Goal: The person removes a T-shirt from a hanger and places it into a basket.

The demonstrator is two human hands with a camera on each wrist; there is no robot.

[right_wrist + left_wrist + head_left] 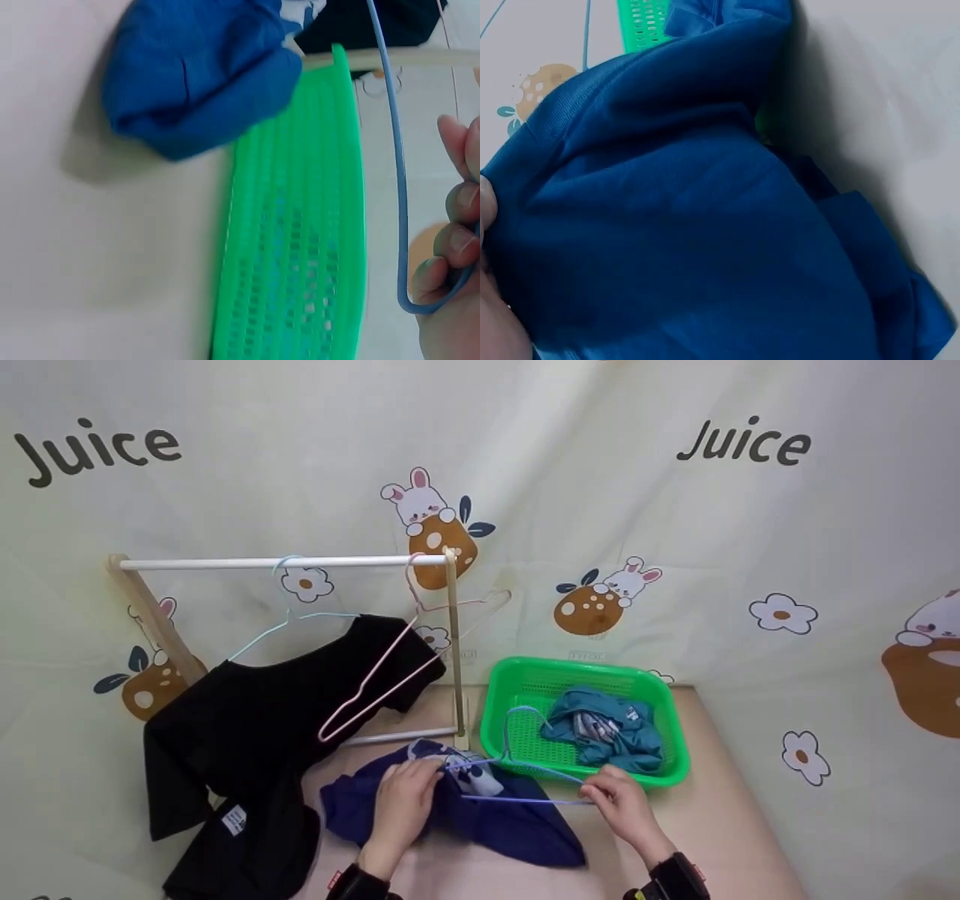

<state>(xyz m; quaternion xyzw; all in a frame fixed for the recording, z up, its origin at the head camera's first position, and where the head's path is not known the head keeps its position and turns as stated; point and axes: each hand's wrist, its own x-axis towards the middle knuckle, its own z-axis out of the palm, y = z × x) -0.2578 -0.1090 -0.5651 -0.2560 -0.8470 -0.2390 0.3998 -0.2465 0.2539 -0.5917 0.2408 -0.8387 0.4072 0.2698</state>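
Note:
My right hand [616, 802] grips one end of a blue-violet clothes hanger [529, 800]; in the right wrist view its fingers curl round the bent corner of the hanger [401, 217]. At the collar of a dark blue shirt [517, 829] is my left hand [405, 799], beside the hanger's other end. The left wrist view has the thumb and fingertips at the left edge, pinching the shirt's fabric [675, 217]. Whether that hand also holds the hanger is hidden. The shirt bunches over the table, a pale print near its neck.
A green basket [679, 735] at the right holds a crumpled teal garment [622, 735]. On the left, a rack with a white rail [217, 563] carries a black shirt [247, 727] on a light blue hanger [259, 639] and a bare pink hanger [367, 679]. A printed curtain hangs behind.

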